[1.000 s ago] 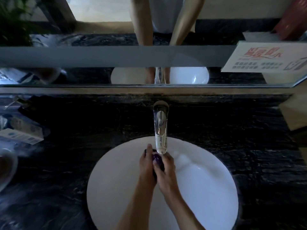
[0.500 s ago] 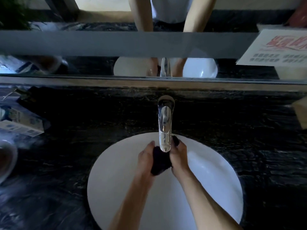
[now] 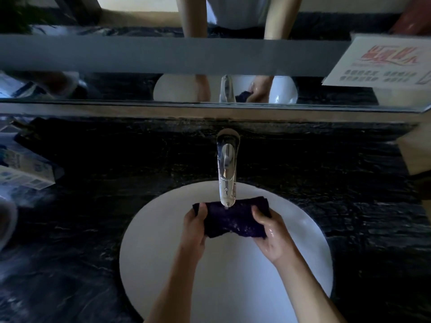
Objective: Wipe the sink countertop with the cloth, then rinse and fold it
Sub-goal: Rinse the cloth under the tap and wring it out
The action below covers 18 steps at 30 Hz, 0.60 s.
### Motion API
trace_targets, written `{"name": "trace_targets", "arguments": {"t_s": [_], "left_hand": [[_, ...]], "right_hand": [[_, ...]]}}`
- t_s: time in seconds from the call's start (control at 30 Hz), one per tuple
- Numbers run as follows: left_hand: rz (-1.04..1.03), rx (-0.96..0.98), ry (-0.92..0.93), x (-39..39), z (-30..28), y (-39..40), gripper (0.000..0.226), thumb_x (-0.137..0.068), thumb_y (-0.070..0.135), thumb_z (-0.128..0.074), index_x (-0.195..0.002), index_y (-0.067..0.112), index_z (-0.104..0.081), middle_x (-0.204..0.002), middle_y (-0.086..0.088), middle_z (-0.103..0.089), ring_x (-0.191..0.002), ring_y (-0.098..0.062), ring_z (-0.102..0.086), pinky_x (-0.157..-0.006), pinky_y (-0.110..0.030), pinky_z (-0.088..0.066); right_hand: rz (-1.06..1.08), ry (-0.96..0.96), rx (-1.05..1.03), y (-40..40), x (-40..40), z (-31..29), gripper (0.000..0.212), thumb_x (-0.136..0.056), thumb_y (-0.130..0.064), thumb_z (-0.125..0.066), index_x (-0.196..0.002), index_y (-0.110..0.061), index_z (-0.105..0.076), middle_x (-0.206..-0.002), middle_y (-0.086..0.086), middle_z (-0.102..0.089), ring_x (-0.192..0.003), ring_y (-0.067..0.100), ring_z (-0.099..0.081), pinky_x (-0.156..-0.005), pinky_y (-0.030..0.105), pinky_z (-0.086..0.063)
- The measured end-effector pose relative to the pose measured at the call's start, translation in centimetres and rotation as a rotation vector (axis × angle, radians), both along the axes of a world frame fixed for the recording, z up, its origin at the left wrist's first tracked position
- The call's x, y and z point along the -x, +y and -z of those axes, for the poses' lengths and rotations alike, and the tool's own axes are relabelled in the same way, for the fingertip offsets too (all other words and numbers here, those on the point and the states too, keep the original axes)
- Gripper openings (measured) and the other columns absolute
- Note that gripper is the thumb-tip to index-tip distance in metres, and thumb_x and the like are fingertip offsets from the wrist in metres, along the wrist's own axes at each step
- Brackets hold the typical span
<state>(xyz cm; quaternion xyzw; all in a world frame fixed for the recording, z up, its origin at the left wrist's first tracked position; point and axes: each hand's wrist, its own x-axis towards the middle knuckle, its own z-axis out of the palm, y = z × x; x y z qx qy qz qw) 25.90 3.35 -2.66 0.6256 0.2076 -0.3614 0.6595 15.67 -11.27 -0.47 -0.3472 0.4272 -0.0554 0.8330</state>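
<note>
1. From my remote seat, I see two bare forearms reaching over the white round sink, which is set into the dark veined countertop.
2. The left hand grips the left end of the dark purple cloth, thumb on top; the right hand, wet and shiny, clutches the right end. The cloth is stretched between them over the basin, looking soaked.
3. The chrome faucet rises from the counter behind the basin, and its spout tip overlaps the cloth's middle, hiding part of it from me.
4. At the left edge of the counter lies a white-and-blue carton; its print is too blurred for me to read. A pale rounded object sits nearer, cut off by the frame.
5. Farther back, the mirror reflects the basin, faucet, arms and cloth.
6. At upper right, a white card carries red lettering above rows of small dark text, none of it legible to me.
</note>
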Motion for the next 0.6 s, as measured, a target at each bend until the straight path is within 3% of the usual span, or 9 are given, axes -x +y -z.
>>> {"name": "trace_targets", "arguments": {"t_s": [0.07,0.13,0.23,0.33,0.43,0.47,0.53,0.57,0.6], "left_hand": [[0.006,0.004,0.013,0.8,0.0,-1.4,0.032,-0.107,0.027,-0.049,-0.107,-0.001,-0.065,-0.093,-0.02,-0.073,-0.082,-0.035,-0.07,-0.07,-0.049,-0.061],[0.024,0.02,0.012,1.3,0.0,-2.5,0.031,-0.105,0.025,-0.053,-0.103,-0.004,-0.066,-0.089,-0.019,-0.07,-0.08,-0.033,-0.066,-0.067,-0.04,-0.057],[0.012,0.084,0.066,1.9,-0.6,-3.7,0.021,-0.104,0.015,-0.051,-0.097,0.003,-0.066,-0.079,-0.015,-0.068,-0.069,-0.03,-0.067,-0.061,-0.039,-0.056],[0.008,0.14,0.108,2.1,-1.0,-4.5,0.016,-0.106,0.014,-0.047,-0.102,0.008,-0.061,-0.074,-0.012,-0.062,-0.055,-0.023,-0.059,-0.049,-0.031,-0.048],[-0.075,0.089,0.069,1.6,-1.1,-4.3,0.012,-0.104,0.024,-0.051,-0.104,0.014,-0.058,-0.078,-0.012,-0.062,-0.057,-0.024,-0.059,-0.044,-0.027,-0.046],[-0.098,0.071,0.048,1.4,-1.0,-4.1,0.015,-0.103,0.03,-0.054,-0.104,0.016,-0.058,-0.082,-0.014,-0.065,-0.062,-0.027,-0.062,-0.046,-0.031,-0.05],[-0.098,0.05,0.031,0.9,-1.2,-4.0,0.021,-0.099,0.037,-0.059,-0.104,0.018,-0.06,-0.095,-0.017,-0.071,-0.08,-0.033,-0.07,-0.062,-0.052,-0.062],[-0.088,0.037,0.02,0.7,-1.4,-4.2,0.024,-0.097,0.04,-0.06,-0.103,0.017,-0.061,-0.099,-0.016,-0.072,-0.087,-0.032,-0.072,-0.07,-0.055,-0.062],[-0.049,-0.008,-0.022,0.6,-1.6,-4.4,0.029,-0.096,0.043,-0.059,-0.101,0.015,-0.062,-0.098,-0.014,-0.071,-0.088,-0.029,-0.072,-0.073,-0.048,-0.062]], "right_hand": [[0.059,-0.001,0.086,-0.5,0.6,-0.1,0.023,-0.095,-0.011,-0.059,-0.114,0.001,-0.067,-0.11,0.026,-0.072,-0.098,0.038,-0.071,-0.079,0.042,-0.059],[0.135,-0.008,0.129,-1.0,1.2,-0.1,0.027,-0.096,-0.015,-0.06,-0.119,0.0,-0.065,-0.114,0.025,-0.071,-0.102,0.038,-0.069,-0.083,0.044,-0.057],[0.239,-0.069,0.057,-0.9,1.6,-0.3,0.034,-0.097,-0.022,-0.058,-0.125,-0.003,-0.061,-0.118,0.023,-0.067,-0.107,0.039,-0.065,-0.081,0.044,-0.055],[0.257,-0.143,-0.015,-0.3,1.3,-0.7,0.028,-0.1,-0.015,-0.053,-0.125,-0.008,-0.062,-0.117,0.019,-0.069,-0.104,0.034,-0.067,-0.082,0.042,-0.054],[0.226,-0.078,0.116,0.6,0.0,-0.4,0.029,-0.099,-0.004,-0.055,-0.125,-0.013,-0.065,-0.115,0.013,-0.074,-0.102,0.029,-0.071,-0.086,0.042,-0.055],[0.178,-0.028,0.206,1.1,-0.7,-0.3,0.031,-0.099,-0.001,-0.055,-0.123,-0.017,-0.067,-0.113,0.01,-0.076,-0.101,0.027,-0.072,-0.086,0.041,-0.056],[0.054,0.034,0.368,2.5,-2.2,-0.3,0.03,-0.097,-0.003,-0.059,-0.118,-0.023,-0.07,-0.108,0.001,-0.078,-0.103,0.024,-0.072,-0.089,0.041,-0.057],[-0.011,0.041,0.419,3.6,-2.9,-0.4,0.029,-0.094,-0.01,-0.063,-0.118,-0.024,-0.07,-0.109,-0.002,-0.077,-0.106,0.021,-0.072,-0.093,0.042,-0.056],[-0.073,0.048,0.469,4.7,-3.3,-0.2,0.03,-0.091,-0.019,-0.065,-0.12,-0.026,-0.069,-0.113,-0.004,-0.076,-0.11,0.019,-0.07,-0.098,0.042,-0.055]]}}
